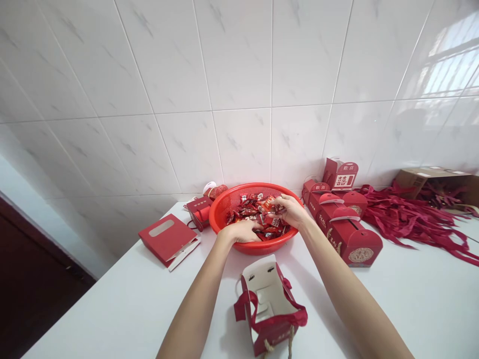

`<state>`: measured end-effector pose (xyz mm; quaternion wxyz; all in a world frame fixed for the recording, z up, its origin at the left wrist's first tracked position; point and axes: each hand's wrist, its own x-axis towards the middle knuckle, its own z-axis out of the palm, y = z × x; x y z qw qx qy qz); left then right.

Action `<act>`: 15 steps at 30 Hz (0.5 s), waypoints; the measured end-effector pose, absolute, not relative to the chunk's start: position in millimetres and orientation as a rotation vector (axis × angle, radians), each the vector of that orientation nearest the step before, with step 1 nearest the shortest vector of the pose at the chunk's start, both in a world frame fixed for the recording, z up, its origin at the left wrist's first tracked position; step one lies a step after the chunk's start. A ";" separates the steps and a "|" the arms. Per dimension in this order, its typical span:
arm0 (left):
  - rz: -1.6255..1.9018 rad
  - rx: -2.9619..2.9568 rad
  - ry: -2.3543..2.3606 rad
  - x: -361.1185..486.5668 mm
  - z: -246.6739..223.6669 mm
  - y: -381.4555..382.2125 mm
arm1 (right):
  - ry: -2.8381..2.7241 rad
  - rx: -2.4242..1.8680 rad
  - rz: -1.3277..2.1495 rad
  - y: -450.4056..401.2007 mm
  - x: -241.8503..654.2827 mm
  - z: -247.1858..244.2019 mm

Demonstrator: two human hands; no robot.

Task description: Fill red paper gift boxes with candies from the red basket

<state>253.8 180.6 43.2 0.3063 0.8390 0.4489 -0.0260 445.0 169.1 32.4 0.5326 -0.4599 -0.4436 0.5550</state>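
A red plastic basket point(220, 209) full of small wrapped candies point(245, 212) stands against the wall. My left hand point(242, 231) reaches over its near rim into the candies, thumb and fingers apart, the fingertips partly hidden. On the right side of the basket, my right hand point(291, 211) has its fingers curled round some wrapped candies. Between my forearms stands a red gift box point(269, 326) with its top open and a white inside. It carries a dark red ribbon point(297, 317) and a twisted cord handle, and nothing shows inside it.
To the left lies a flat folded red box point(164, 239), with another small red box point(200, 212) behind it. Several closed red boxes point(352, 239) line up at right. Beyond them are a heap of red ribbons point(377, 212) and a cardboard carton point(415, 175). A tiled wall point(239, 144) borders the white table point(123, 309).
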 end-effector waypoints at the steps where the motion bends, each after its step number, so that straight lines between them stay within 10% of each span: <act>1: -0.070 2.232 1.182 254.2 43.6 180.5 | -1.051 -1.088 1.323 168.7 444.6 32.6; 15: -0.037 2.208 1.240 252.1 42.8 177.3 | -1.007 -1.002 1.349 170.4 444.7 29.5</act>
